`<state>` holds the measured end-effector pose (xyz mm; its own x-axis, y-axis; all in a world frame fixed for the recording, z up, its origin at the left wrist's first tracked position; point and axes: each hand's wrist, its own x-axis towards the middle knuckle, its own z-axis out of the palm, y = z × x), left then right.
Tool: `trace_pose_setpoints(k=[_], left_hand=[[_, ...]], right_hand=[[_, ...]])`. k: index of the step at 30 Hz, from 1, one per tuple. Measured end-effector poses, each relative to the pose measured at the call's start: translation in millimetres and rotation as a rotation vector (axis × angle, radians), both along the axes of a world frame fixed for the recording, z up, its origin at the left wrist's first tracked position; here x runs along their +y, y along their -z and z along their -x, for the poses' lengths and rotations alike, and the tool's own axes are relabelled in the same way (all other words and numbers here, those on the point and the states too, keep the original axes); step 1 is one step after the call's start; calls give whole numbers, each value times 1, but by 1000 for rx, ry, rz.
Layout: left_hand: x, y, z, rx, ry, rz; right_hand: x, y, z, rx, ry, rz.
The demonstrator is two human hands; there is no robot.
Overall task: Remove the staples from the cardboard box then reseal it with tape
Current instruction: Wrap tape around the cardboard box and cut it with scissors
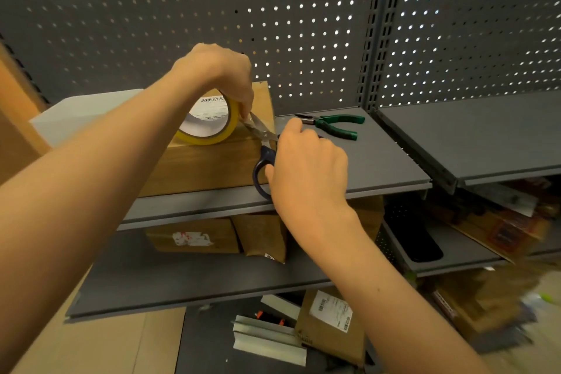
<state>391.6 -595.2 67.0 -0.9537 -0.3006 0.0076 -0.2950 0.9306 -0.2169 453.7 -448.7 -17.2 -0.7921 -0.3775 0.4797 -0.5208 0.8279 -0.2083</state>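
Brown cardboard box [206, 161], closed; its tape seam seemingly hidden under the yellow tape roll [209, 124].

Box and tools on the upper shelf, more parcels on the shelf below

The cardboard box [209, 161] sits on the upper shelf [379, 158], near its front edge, before the pegboard back wall [303, 24]. A tape roll [209, 121] stands on top of the box under the left hand [221, 76]. Scissors [262, 149] lie at the box's right end, in the right hand [306, 167]. Pliers [334, 124] lie on the shelf to the right of the box, behind the right hand. On the lower shelf [182, 279], two parcels [194, 235] sit below the box
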Motion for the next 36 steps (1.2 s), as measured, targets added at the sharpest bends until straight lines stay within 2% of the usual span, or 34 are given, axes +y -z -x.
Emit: trace_pose_setpoints(k=[13,22,29,36], left_hand=[[4,-1,-2,-9,0,25],[-14,-5,-15,76,24,-215],[-22,-3,-20,137,35,-320],[-27,-5,-22,172,12,-330]], right_hand=[[2,-6,-1,-43,-85,16],[5,0,0,-43,-112,45],[21,-10,9,-21,-71,125],[39,-13,32,-68,1,296]])
